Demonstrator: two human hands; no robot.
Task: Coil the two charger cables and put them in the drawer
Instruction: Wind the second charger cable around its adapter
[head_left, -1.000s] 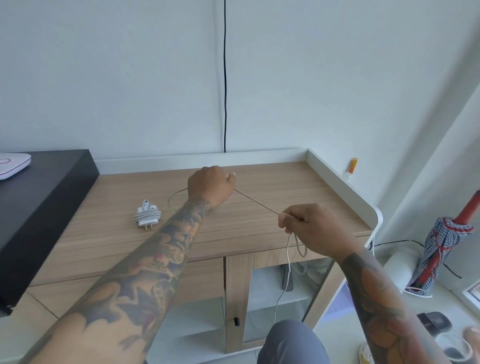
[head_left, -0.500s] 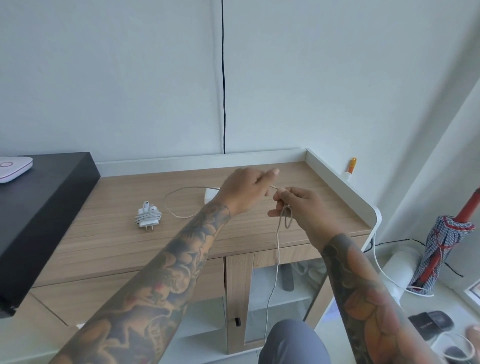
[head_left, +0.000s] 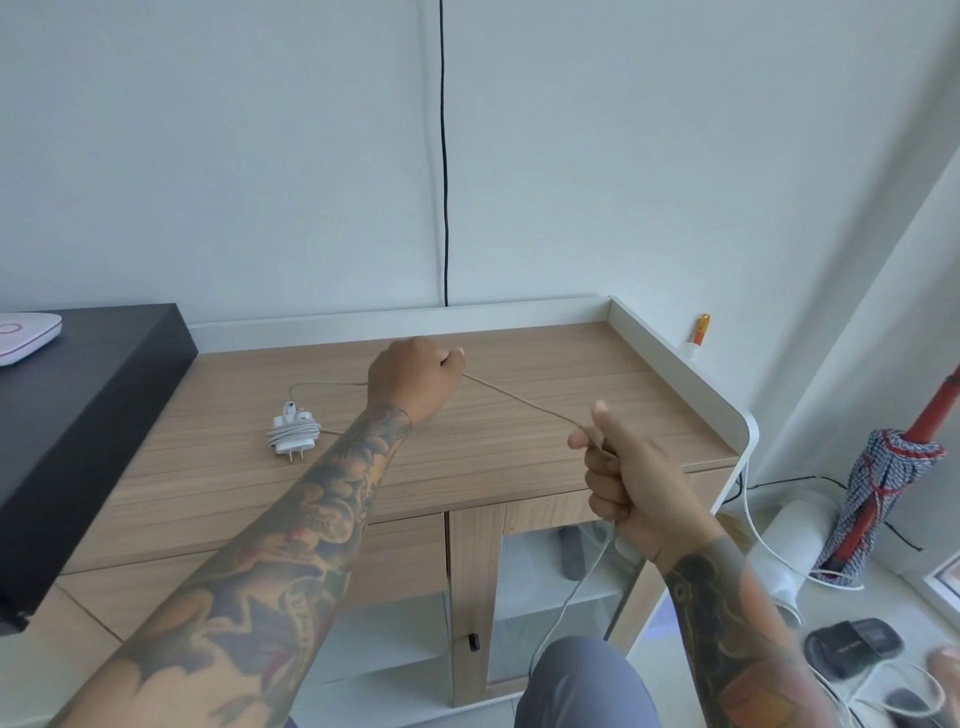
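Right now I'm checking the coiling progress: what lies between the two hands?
In the head view a taut stretch of the charger cable runs between the left hand and the right hand, above the bare wooden cabinet top. Nothing else lies there.

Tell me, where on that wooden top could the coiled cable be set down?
The top is bare at the back right corner, between the white rim and the taut cable. The front strip below the wound charger is also bare wood. It is crowded mid-top, where the left hand and right hand stretch the cable.
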